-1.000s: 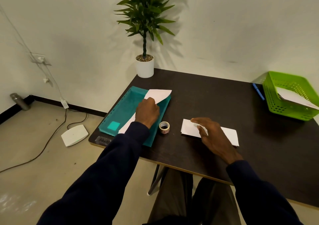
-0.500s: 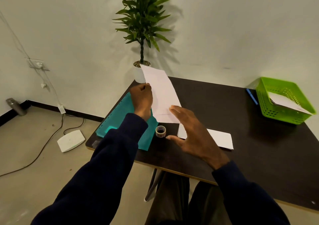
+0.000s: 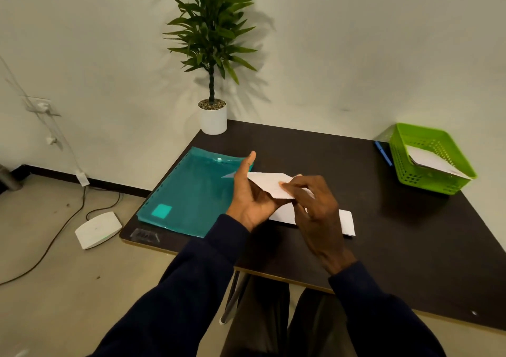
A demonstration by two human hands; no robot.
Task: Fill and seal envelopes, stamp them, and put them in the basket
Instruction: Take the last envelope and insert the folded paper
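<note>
Fingers (image 3: pixel 299 182) of the right hand (image 3: pixel 317 214) are curled and pinch the right end of a white sheet (image 3: pixel 269 182). The left hand (image 3: pixel 252 198) grips the other end with its thumb up, and a corner of the paper pokes out past it. A second ago the left hand was drawing this sheet out of the teal folder (image 3: pixel 191 192) while the right hand lay on the envelope (image 3: pixel 346 221). Half a second ago the sheet stood upright in the left hand alone, with the right hand spread and reaching. Now both hands hold it low, just above the worktop (image 3: pixel 301 151), and it looks narrower, so I judge that folding has begun. Filling, sealing and stamping are still to do for this letter.

The envelope lies flat on the worktop under the right wrist, untouched. The small roll that stood beside the folder is now hidden behind the hands.

The folder lies shut by its snap on the left of the worktop, and I cannot tell what remains inside. The green basket (image 3: pixel 397 159) sits at the far right corner, well apart from the hands, with a second envelope (image 3: pixel 432 162) leaning inside it. A blue pen (image 3: pixel 383 152) lies just beside the basket.
</note>
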